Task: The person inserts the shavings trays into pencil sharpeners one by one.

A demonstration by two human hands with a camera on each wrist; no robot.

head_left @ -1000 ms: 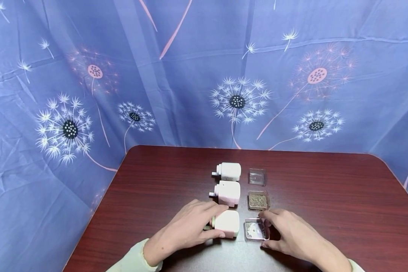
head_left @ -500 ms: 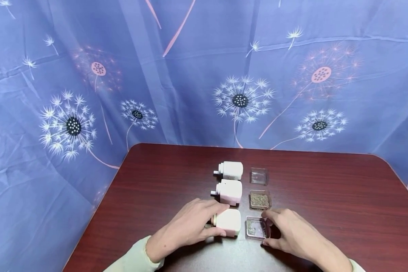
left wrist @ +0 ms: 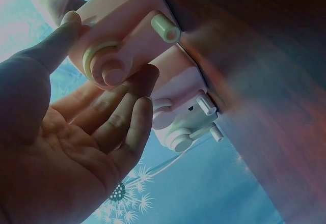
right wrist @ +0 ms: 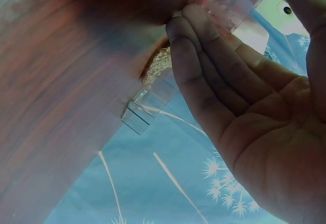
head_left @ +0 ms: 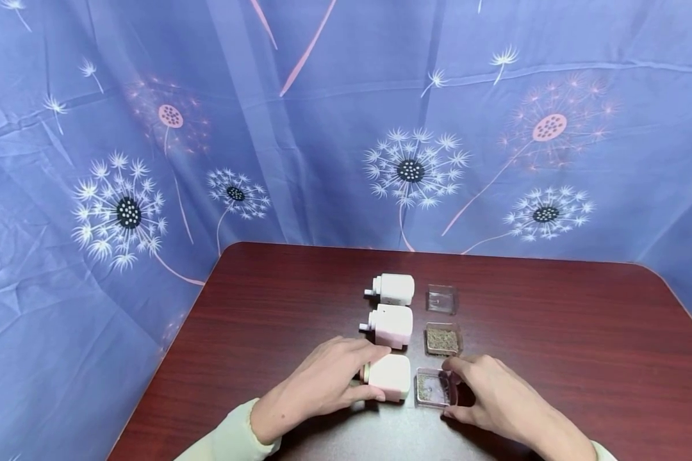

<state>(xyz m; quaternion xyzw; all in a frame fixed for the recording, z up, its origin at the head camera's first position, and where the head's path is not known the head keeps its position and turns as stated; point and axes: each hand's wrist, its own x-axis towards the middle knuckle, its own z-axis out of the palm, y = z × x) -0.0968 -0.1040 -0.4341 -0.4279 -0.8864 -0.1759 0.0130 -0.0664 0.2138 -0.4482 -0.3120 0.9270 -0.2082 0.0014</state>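
Three pale hand-crank pencil sharpeners lie in a column on the table in the head view. My left hand (head_left: 329, 374) grips the nearest sharpener (head_left: 391, 376), thumb and fingers on opposite sides; its green-tipped crank (left wrist: 165, 28) shows in the left wrist view. Right of it, my right hand (head_left: 493, 397) pinches a small clear shavings drawer (head_left: 432, 388) by its right end. A little loose material lies in that drawer, and a narrow gap separates it from the sharpener. In the right wrist view, the right hand's fingers (right wrist: 204, 56) hide most of the drawer.
Beyond the left hand lie a pinkish sharpener (head_left: 393, 325) and a white one (head_left: 397, 289). Beside them sit a clear drawer full of brownish shavings (head_left: 442, 339) and another clear drawer (head_left: 441, 299). A blue dandelion-print cloth (head_left: 323, 160) hangs behind the dark red table (head_left: 277, 288).
The right hand's drawer has shifted slightly left, closer to the nearest sharpener. The left hand keeps its hold on the sharpener. The head view has turned a little.
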